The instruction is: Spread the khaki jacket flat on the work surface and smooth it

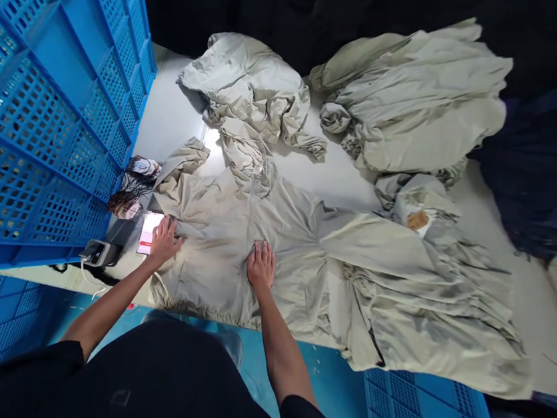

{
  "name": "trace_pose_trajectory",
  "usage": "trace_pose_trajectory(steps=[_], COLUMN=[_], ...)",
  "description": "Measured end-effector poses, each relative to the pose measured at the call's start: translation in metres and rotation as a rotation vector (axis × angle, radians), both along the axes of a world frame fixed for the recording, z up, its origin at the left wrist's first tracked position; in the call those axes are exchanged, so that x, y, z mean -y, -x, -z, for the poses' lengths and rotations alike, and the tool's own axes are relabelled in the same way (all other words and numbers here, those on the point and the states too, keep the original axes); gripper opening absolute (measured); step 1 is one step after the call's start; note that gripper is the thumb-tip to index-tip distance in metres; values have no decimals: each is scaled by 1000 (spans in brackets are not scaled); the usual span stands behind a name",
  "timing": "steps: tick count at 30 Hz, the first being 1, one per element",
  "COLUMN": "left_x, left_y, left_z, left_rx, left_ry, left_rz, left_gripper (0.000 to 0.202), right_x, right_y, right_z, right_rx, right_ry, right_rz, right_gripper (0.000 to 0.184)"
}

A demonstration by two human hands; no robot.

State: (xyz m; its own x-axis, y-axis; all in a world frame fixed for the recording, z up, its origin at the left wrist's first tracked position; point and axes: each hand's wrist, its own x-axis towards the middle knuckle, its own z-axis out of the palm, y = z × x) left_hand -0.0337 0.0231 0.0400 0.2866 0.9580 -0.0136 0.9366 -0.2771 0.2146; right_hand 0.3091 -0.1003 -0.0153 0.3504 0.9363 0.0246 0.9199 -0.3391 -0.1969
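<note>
A light grey-beige zip jacket [216, 229] lies spread on the white table in front of me. My right hand [261, 265] rests palm down on it beside the centre zip, with its fingers stretched out. My left hand [164, 243] has its fingers spread at the jacket's left edge. It overlaps the right side of a phone [147, 233] with a lit screen; whether it presses the screen I cannot tell. Neither hand grips anything. More beige garments [416, 278] lie bunched against the jacket's right side and hang over the table's front edge.
Two heaps, a crumpled garment [257, 86] and a larger pile [422, 98], lie at the back of the table [333, 168]. Blue crates [54, 96] stack high at the left. A power bank [102, 254] with a white cable sits near dark wires [135, 186]. Another blue crate [431, 414] stands below right.
</note>
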Motion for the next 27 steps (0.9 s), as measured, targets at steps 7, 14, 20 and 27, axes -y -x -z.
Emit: trace_pose_trajectory(steps=[7,14,20,27], left_x=[-15,-26,-19,-7], left_y=[-7,-11,-9,-3], left_z=[1,6,3,-3], left_rx=[-6,-3,-18,-55], left_ry=[11,2,10,22], left_rz=[-29,-46,-43,-14], left_gripper=[72,73,73,72], right_x=[0,1,2,1], right_y=[0,-1,-2,-1], right_z=[0,-1,0,-1], right_rx=[24,12,-11,11], right_ry=[17,12,18,-21], right_rz=[1,-1,7,0], right_gripper=[56,56,57,55])
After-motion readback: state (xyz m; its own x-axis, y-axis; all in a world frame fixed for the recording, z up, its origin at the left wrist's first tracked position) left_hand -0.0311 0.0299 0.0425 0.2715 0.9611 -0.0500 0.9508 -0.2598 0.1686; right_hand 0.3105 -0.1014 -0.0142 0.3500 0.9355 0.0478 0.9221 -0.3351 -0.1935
